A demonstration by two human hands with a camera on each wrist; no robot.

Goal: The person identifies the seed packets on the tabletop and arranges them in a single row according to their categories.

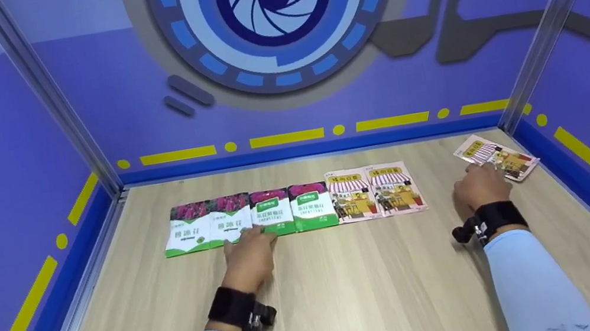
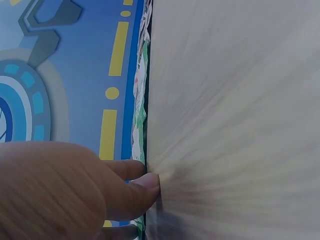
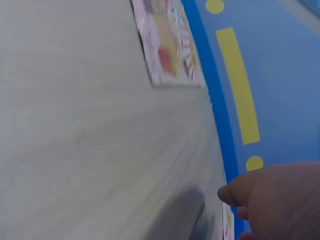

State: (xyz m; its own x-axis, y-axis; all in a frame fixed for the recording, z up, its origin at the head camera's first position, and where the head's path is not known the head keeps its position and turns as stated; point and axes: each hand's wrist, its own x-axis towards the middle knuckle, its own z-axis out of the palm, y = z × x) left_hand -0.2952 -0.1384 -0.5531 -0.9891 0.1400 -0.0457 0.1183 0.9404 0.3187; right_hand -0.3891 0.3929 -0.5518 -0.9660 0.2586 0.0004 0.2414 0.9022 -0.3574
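Several flower seed packets lie side by side in a row on the table, seen in the head view. Two white-and-green seed packets with purple flowers (image 1: 186,228) form the left end. Two green-and-white seed packets with pink flowers (image 1: 312,207) lie in the middle, and two pink seed packets with a striped stall picture (image 1: 398,189) at the right. My left hand (image 1: 251,260) rests its fingers at the row's lower edge, where the second and third packets meet. At the far right, my right hand (image 1: 483,186) touches a separate, slanted pink seed packet (image 1: 516,163) with its fingertips.
The wooden table (image 1: 363,286) runs back to a purple-blue wall (image 1: 286,113) with yellow markings. Side walls meet it at metal posts (image 1: 557,13). The slanted packet lies close to the right wall.
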